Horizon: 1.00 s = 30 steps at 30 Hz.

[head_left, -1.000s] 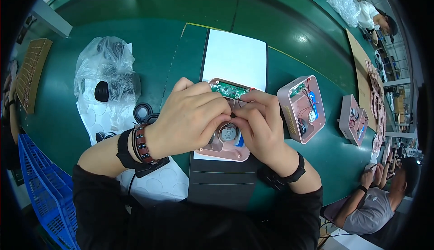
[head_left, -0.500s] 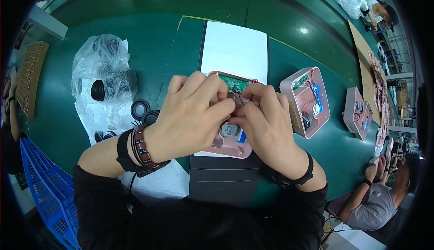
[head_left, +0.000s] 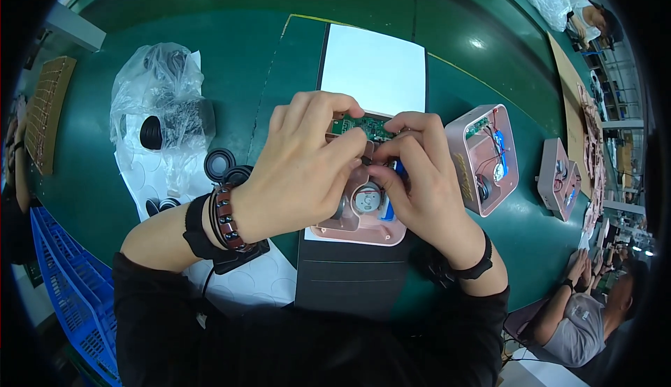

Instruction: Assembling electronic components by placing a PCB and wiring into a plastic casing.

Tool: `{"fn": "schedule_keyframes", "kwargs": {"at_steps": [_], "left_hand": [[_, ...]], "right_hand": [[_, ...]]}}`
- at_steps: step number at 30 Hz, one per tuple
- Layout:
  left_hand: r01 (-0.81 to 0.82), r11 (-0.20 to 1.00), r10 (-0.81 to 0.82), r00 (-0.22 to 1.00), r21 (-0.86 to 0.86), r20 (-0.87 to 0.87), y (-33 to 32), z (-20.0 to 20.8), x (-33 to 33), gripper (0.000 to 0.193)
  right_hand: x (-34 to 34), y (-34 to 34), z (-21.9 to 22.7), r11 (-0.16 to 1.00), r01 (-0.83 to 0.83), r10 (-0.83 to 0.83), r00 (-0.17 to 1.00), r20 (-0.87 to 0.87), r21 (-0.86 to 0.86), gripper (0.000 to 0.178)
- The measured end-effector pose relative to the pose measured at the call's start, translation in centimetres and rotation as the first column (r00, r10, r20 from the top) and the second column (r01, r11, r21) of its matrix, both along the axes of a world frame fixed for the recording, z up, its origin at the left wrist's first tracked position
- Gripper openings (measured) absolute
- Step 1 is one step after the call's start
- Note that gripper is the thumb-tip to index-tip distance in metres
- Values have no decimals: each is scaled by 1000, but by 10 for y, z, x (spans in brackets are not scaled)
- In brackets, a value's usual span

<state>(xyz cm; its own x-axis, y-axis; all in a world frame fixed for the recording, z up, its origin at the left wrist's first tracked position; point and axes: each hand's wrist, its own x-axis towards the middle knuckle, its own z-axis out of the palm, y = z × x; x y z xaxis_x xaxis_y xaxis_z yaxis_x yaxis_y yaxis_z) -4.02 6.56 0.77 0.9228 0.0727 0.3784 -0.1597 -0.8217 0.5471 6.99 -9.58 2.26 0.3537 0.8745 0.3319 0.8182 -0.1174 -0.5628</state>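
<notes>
Fingertips of both hands have crept up from the round metal part (head_left: 368, 197) toward the green circuit board (head_left: 375, 127) since half a second ago. From where I stand, both wrists angle inward, backs of the hands up. One finger of the left hand (head_left: 290, 174) arches over the board, while the right hand (head_left: 433, 198) pinches a small black piece (head_left: 367, 160); whether the left grips it too, I can't tell. Beneath them, the open pink housing (head_left: 356, 235) lies on the black folder (head_left: 349, 271).
</notes>
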Motion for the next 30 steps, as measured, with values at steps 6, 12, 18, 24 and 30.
{"fn": "schedule_keyframes", "kwargs": {"at_steps": [6, 12, 18, 24, 30], "left_hand": [[21, 1000, -21, 1000, -11, 1, 0, 1, -1, 10], [19, 1000, -19, 999, 5, 34, -1, -1, -2, 12], [11, 1000, -11, 999, 10, 30, -2, 1, 0, 14], [-24, 999, 25, 999, -48, 21, -6, 0, 2, 16], [-56, 998, 57, 998, -31, 31, -3, -4, 6, 16]], "right_hand": [[2, -3, 2, 1000, -16, 16, 999, -33, 12, 22], [4, -5, 5, 999, -36, 36, 999, -39, -6, 21], [3, -6, 1, 1000, -9, 8, 995, -98, -12, 19], [5, 0, 6, 1000, 20, -21, 994, -103, -4, 17], [5, 8, 4, 996, 89, -89, 995, -33, -6, 14]]}}
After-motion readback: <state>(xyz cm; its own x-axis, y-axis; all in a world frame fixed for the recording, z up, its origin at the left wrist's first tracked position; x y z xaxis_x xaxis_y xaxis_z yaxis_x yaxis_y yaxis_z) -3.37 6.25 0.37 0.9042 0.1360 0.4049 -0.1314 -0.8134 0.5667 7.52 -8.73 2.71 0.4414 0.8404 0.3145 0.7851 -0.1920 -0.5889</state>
